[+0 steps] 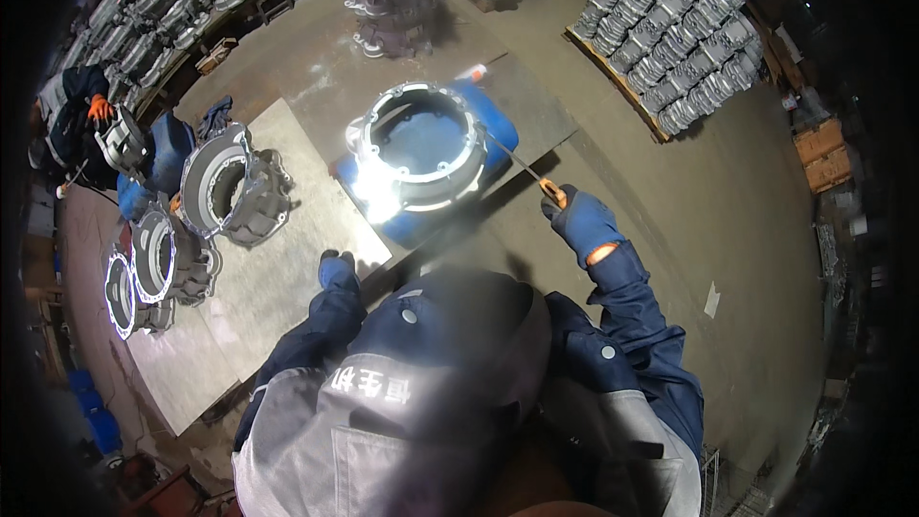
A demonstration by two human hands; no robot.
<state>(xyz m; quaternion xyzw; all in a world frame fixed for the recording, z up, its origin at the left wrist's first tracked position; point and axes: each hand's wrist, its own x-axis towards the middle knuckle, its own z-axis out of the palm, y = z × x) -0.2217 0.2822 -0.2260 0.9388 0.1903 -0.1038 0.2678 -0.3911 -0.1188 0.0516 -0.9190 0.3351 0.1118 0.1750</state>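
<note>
My right hand (pixel 586 225), in a blue glove with an orange cuff, is closed around the orange handle of a long thin file-like tool (pixel 522 165). Its dark shaft reaches to the right rim of a round cast-metal housing (pixel 421 193); whether the tip touches is hard to tell. That housing lies on a blue support (pixel 498 120), its wide ring opening facing up, with bright light glaring on its near left rim. My left hand (pixel 338 271), also gloved, is at the near edge of the metal sheet (pixel 287 278), fingers slightly apart and holding nothing visible.
Three similar housings, the largest one (pixel 230 187) among them, stand on the sheet at left. A co-worker in orange gloves (pixel 100 108) handles another casting at far left. A stack of housings (pixel 391 0) rises behind the bench. A loaded pallet (pixel 665 48) stands back right.
</note>
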